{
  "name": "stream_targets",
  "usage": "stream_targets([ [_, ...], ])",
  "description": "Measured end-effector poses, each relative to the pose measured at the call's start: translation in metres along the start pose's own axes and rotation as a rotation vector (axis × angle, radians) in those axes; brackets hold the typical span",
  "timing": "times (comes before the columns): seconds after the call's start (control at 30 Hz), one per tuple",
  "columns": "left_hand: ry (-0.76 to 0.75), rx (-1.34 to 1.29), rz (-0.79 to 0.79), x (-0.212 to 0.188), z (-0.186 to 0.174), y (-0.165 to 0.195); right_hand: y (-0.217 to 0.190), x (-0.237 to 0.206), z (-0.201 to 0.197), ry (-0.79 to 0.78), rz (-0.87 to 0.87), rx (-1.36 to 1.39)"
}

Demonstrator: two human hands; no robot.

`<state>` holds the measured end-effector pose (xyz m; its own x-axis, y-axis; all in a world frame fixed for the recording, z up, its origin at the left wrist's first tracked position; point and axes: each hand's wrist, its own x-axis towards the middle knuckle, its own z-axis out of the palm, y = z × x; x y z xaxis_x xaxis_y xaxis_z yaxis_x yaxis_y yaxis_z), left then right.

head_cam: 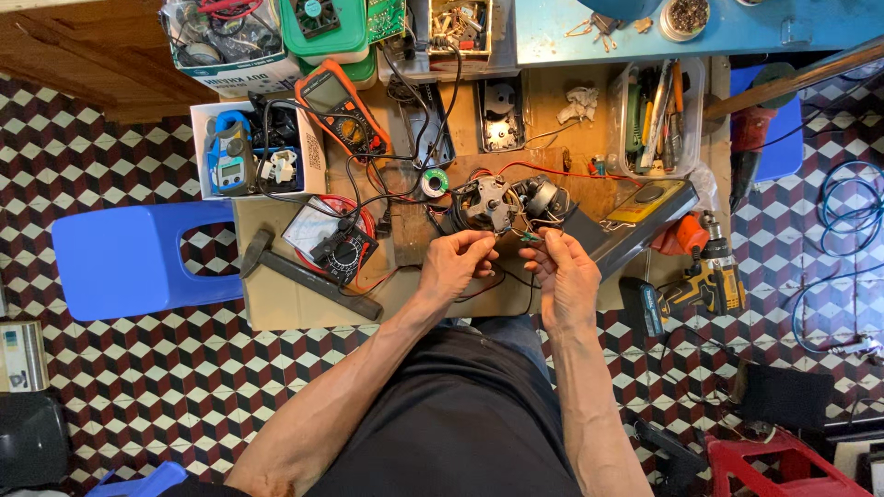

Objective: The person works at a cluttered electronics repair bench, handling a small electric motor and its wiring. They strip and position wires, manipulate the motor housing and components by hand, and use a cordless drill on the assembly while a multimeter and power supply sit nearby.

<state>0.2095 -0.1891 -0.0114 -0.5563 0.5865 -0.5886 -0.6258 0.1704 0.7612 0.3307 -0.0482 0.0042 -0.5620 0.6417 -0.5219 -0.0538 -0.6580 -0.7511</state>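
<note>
Pinching, left hand [453,265]: fingers closed on thin wires [502,241] near small motor [486,202].
Right hand [566,271]: fingertips closed on same wires, w/ green bit.
Tabletop [276,308]: hammer [308,276] far left.

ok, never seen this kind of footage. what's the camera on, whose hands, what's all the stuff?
There is no robot here. One camera sits on a person's head and looks straight down, so the two bare arms reaching up from the bottom edge are the wearer's own. The left hand and right hand meet over a low cardboard-covered bench, pinching thin wires that lead from a small electric motor assembly. Both hands are closed on those wires.

On the bench lie an orange digital multimeter, an analog meter with red and black leads, a solder spool, a hammer and a clear tub of hand tools. A yellow cordless drill lies on the patterned tile floor to the right, and a blue plastic stool stands to the left.
</note>
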Motion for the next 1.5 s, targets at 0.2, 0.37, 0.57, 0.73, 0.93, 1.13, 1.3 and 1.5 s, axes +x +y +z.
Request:
stream_targets([
  [0.2,-0.005,0.023,0.013,-0.001,0.0,-0.003,0.002,-0.004,-0.004,-0.01,0.016,0.051],
  [0.37,0.008,0.086,0.019,-0.006,0.007,0.008,0.003,-0.004,-0.007,-0.012,0.023,0.087],
  [0.57,0.209,0.591,0.243,-0.018,0.018,0.03,0.006,-0.006,-0.007,-0.009,0.013,0.095],
  [0.73,0.253,0.706,0.339,-0.024,0.023,0.038,0.004,-0.012,-0.008,-0.03,0.018,0.088],
  [0.93,0.22,0.718,0.365,-0.025,0.022,0.038,-0.003,-0.017,-0.005,-0.046,-0.006,0.048],
  [1.13,0.19,0.884,0.443,-0.026,0.019,0.04,-0.021,-0.009,0.003,-0.086,-0.087,-0.125],
  [1.3,0.146,0.979,0.567,-0.026,0.017,0.041,-0.036,-0.006,0.005,-0.153,-0.119,-0.258],
  [1.5,0.148,1.064,0.612,-0.023,0.018,0.037,-0.017,-0.013,-0.016,-0.051,-0.171,-0.26],
])
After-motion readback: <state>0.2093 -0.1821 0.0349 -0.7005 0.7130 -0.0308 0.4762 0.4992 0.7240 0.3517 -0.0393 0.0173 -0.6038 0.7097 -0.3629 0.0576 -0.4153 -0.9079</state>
